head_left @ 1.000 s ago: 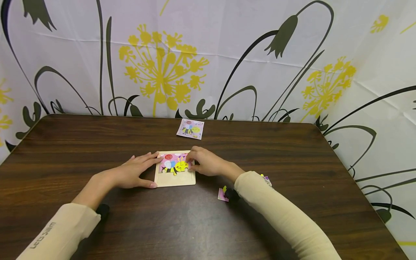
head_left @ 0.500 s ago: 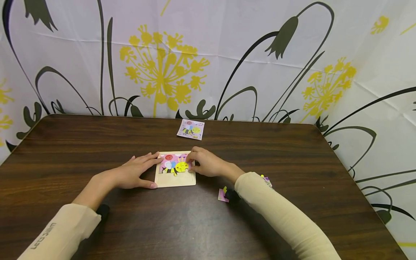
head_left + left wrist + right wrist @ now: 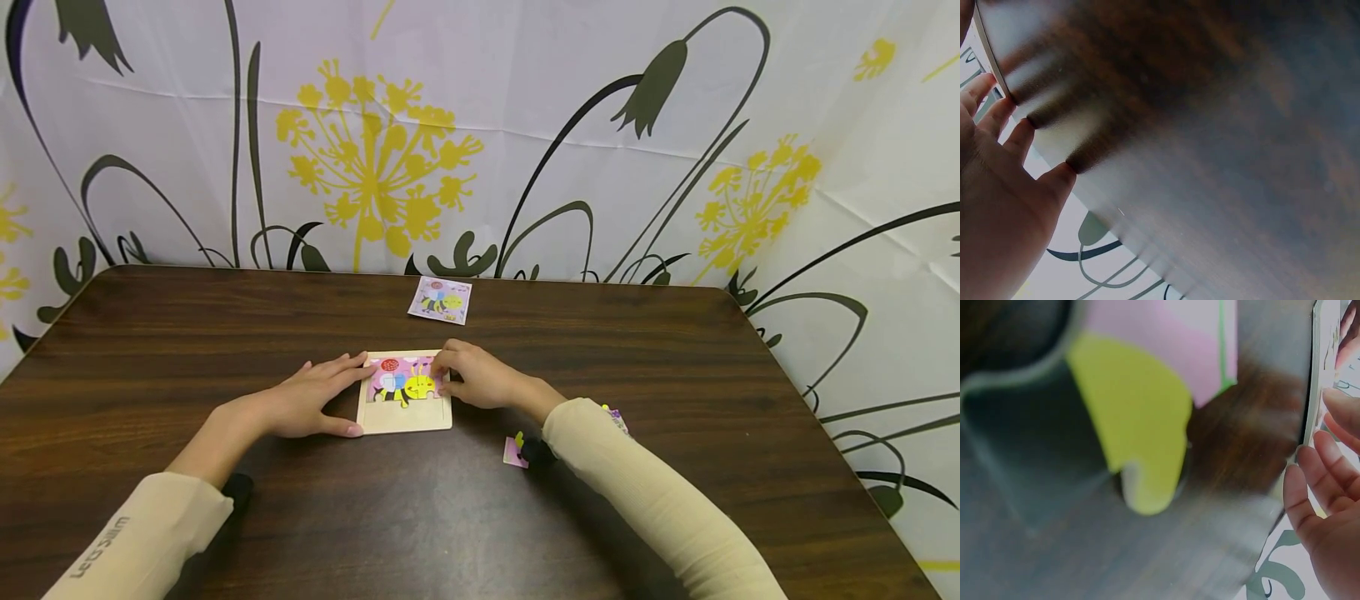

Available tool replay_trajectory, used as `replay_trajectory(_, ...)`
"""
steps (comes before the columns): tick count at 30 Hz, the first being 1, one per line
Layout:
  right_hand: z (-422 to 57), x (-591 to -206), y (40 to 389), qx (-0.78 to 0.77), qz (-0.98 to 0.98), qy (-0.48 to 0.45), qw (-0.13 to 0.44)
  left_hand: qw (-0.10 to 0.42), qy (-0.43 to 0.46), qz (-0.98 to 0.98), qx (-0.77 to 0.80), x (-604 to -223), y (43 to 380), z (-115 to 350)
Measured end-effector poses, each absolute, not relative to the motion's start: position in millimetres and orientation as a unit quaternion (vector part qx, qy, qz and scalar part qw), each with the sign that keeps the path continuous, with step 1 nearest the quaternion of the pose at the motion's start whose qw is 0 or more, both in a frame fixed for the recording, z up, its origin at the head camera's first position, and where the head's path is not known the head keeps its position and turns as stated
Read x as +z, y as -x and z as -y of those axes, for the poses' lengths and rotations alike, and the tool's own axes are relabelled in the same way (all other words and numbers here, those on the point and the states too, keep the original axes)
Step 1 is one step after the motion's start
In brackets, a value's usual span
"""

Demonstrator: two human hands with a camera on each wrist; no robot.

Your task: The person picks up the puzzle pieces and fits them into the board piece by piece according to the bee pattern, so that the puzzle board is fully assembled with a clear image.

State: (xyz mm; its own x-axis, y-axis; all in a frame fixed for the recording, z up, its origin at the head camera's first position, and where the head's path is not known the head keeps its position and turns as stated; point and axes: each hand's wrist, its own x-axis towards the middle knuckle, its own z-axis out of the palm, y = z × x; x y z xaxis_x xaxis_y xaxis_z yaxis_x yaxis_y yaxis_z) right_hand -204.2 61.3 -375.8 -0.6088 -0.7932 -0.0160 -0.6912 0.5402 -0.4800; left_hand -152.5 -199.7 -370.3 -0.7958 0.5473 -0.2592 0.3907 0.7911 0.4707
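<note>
Puzzle board (image 3: pixel 405 421): flat on the counter (image 3: pixel 315 517), well apart from the back edge; bee-picture pieces (image 3: pixel 393 385) fill its upper part, and pale wood shows along the near strip.
Left hand (image 3: pixel 318 398): spread wide, fingertips and thumb on the board's left rim.
Right hand (image 3: pixel 477 375): fingers bent narrow over the right rim and pieces; cannot tell whether it pinches one.
Loose piece (image 3: pixel 515 452): right of the board, beside the right sleeve (image 3: pixel 637 483).
Second piece (image 3: pixel 617 417): partly hidden behind that sleeve.
Picture card (image 3: pixel 440 300): near the back edge, beyond the board.
Surface: dark wood grain, rounded back corners.
Room: flower-printed curtain (image 3: pixel 525 83) behind and right.
</note>
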Motion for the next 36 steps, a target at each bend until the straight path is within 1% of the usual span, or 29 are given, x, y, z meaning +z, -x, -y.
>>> replay_trajectory(10, -61.6, -375.4, 203.6, -0.22, -0.869, 0.428, 0.117, 0.199, -0.252, -0.926, 0.2, -370.1, 152.7, 199.3)
replay_trajectory(26, -65.1, -377.9, 207.7, -0.218, -0.856, 0.455, 0.115, 0.2, -0.248, -0.926, 0.201, -369.2, 153.5, 199.1)
replay_trajectory(33, -65.1, -380.3, 205.8, -0.204, -0.86, 0.46, 0.092, 0.203, -0.246, -0.926, 0.204, -369.1, 153.6, 199.2)
replay_trajectory(36, -65.5, -380.8, 205.1, -0.202, -0.861, 0.458, 0.092, 0.203, -0.249, -0.925, 0.204, -369.0, 153.2, 198.3)
